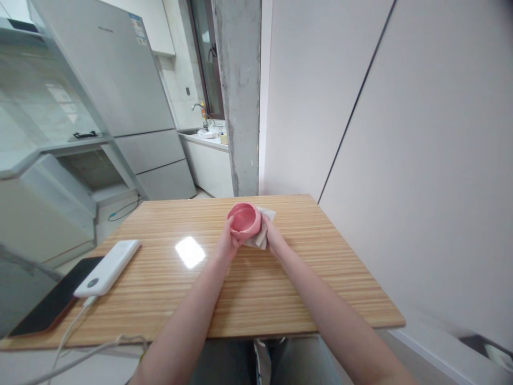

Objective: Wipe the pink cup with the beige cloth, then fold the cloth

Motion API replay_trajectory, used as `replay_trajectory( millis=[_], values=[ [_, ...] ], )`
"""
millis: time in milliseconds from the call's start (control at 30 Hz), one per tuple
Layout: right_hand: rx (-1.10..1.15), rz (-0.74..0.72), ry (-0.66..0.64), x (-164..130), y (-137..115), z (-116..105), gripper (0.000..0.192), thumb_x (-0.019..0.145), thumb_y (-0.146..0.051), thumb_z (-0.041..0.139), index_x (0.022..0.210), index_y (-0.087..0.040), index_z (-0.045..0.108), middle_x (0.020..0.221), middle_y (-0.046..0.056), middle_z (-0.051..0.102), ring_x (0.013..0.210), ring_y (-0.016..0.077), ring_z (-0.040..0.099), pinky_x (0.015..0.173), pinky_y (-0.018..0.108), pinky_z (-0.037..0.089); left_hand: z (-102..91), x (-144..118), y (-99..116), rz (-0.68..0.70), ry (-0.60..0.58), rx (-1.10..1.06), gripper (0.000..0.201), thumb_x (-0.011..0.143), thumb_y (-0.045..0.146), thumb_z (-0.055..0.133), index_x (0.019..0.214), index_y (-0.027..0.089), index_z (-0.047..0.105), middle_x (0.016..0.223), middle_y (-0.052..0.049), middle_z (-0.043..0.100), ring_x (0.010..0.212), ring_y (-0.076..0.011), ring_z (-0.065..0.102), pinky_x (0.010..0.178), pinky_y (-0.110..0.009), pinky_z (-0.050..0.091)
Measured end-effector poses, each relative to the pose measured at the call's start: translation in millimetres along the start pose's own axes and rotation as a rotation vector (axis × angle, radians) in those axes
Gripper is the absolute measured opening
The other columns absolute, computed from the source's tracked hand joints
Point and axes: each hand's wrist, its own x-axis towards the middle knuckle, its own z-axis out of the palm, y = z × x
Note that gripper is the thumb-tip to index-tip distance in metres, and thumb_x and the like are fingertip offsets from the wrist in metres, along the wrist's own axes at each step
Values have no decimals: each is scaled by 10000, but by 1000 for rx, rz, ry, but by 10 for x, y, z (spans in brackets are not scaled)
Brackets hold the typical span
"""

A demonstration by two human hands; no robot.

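A small pink bowl (245, 220) with notches in its rim is tilted toward me above the far middle of the table. My left hand (229, 238) grips its left side, the thumb over the rim. On the bowl's right side my right hand (273, 234) is closed on a whitish cloth (261, 238), which lies against the bowl's outer wall. Part of the cloth is hidden behind the bowl, as are most of my fingers.
The wood-grain table (160, 299) carries a white power bank (110, 267) with a cable (72, 326), beside a flat black object (52, 299) at the left. A pale wall (360, 133) stands along the right. Behind are a grey pillar (240, 96) and a fridge (108, 69).
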Motion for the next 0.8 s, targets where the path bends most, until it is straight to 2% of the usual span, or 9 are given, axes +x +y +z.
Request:
replay_trajectory(
  millis=[100,167,233,300,367,433,533,667,800],
  values=[
    [166,105,-20,12,96,76,343,796,-483,545,972,-207,646,1032,22,695,1014,183,625,846,295,521,14,11,-17,139,72,-4,323,800,323,568,1081,165,587,1080,-72,647,943,-159,616,710,-217,528],
    [190,99,36,39,94,54,311,796,-454,557,949,-200,649,1023,23,698,1002,172,630,827,268,525,1,1,-28,161,61,93,400,734,262,654,1117,189,568,1111,-72,632,944,-159,616,706,-209,523],
    [158,97,131,84,50,-26,300,802,-438,547,917,-183,655,988,37,707,964,167,644,783,243,531,-13,-18,-42,64,-19,185,504,683,248,707,1159,216,545,1136,-79,618,922,-168,625,689,-222,528],
    [107,110,197,129,-3,-116,301,806,-426,535,891,-165,659,951,52,713,919,165,658,739,227,534,-21,-29,-61,-78,-96,227,514,697,320,695,1176,224,537,1155,-98,607,917,-192,628,671,-264,542],
    [81,131,182,152,-28,-161,309,809,-426,525,882,-157,659,935,60,716,894,168,666,717,227,537,-24,-20,-84,-148,-84,236,460,746,393,630,1160,210,552,1168,-115,600,943,-222,621,649,-302,553],
    [98,153,130,141,-9,-136,304,810,-426,525,878,-162,658,918,59,718,885,169,669,713,229,541,-24,7,-103,-117,16,223,409,785,404,573,1139,200,565,1182,-113,594,985,-235,604,632,-307,556],
    [171,196,57,83,66,-21,259,803,-396,549,894,-178,655,894,44,722,868,159,673,711,227,545,-19,41,-102,12,154,137,362,824,392,518,1118,188,565,1201,-96,582,1024,-221,586,648,-287,554],
    [212,202,54,58,100,38,246,798,-380,563,914,-180,646,899,31,721,854,150,671,701,230,547,-10,18,-77,90,126,136,372,789,366,586,1129,225,536,1197,-72,579,998,-190,596,679,-269,549],
    [167,140,158,113,3,-75,226,807,-378,552,856,-178,645,844,31,723,853,154,670,696,222,543,-26,-4,-98,-55,66,276,446,718,398,665,1107,212,549,1127,-101,609,914,-195,624,640,-273,548]
  ],
)
